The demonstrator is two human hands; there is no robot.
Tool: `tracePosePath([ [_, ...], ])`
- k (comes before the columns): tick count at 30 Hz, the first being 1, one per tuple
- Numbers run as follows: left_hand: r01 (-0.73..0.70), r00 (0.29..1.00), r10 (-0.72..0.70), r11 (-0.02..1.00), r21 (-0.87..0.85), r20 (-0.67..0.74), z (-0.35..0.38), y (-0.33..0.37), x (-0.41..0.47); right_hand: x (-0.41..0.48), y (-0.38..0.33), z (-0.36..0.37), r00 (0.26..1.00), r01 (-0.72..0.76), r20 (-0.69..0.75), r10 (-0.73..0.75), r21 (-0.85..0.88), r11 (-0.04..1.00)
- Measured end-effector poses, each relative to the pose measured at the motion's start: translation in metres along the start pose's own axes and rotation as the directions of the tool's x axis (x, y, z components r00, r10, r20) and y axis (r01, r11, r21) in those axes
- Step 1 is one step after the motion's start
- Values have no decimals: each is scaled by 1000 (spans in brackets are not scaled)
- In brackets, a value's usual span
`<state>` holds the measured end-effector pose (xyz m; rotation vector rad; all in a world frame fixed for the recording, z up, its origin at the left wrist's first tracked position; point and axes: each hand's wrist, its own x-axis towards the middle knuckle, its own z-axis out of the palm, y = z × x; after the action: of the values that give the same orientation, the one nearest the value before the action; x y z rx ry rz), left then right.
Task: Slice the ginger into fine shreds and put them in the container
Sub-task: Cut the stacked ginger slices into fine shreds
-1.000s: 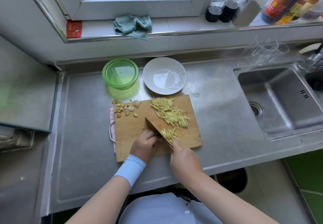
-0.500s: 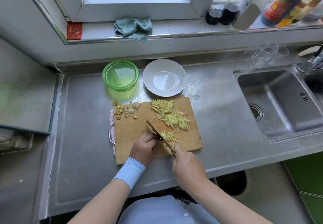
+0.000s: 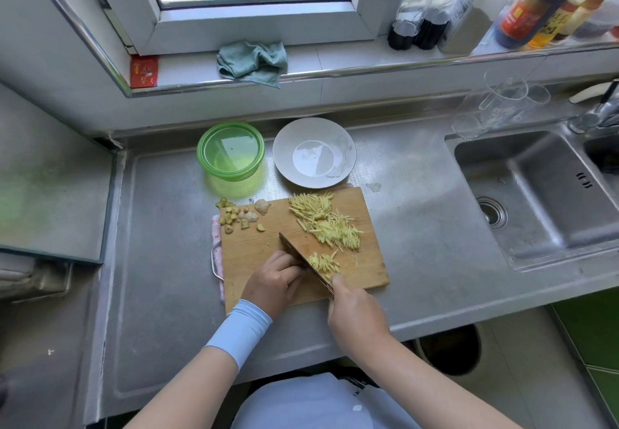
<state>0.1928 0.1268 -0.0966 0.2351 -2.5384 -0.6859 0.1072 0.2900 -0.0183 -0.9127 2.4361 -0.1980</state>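
Right hand (image 3: 356,314) clamped on knife (image 3: 303,259) handle; left hand (image 3: 273,283) curled fingers pin ginger — hidden behind the blade. Shreds (image 3: 325,222) heaped on cutting board (image 3: 254,254); green container (image 3: 230,151) empty on table. Risk — knuckles touch blade, a slip nicks them.

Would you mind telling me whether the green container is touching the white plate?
Apart. The head view shows a strip of bare counter between the green container and the white plate.
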Motion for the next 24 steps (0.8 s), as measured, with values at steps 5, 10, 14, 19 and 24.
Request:
tracePosePath([
  [5, 58, 998, -58, 998, 19, 21, 9, -5, -7, -1, 0, 0, 1000, 8, -5, -7, 22, 1000],
  [10, 26, 999, -25, 1000, 17, -39, 6, 0, -4, -13, 2, 0, 999, 30, -34, -31, -22, 999],
  [14, 36, 999, -35, 999, 34, -27, 9, 0, -7, -2, -7, -5, 999, 30, -18, -31, -69, 997],
  [19, 46, 999, -46, 999, 20, -23, 8, 0, -8, -2, -12, -6, 1000, 16, -10, -17, -38, 999],
  [24, 56, 998, -57, 998, -18, -29, 9, 0, -7, -7, 0, 2, 1000, 8, -25, -8, -1, 1000],
])
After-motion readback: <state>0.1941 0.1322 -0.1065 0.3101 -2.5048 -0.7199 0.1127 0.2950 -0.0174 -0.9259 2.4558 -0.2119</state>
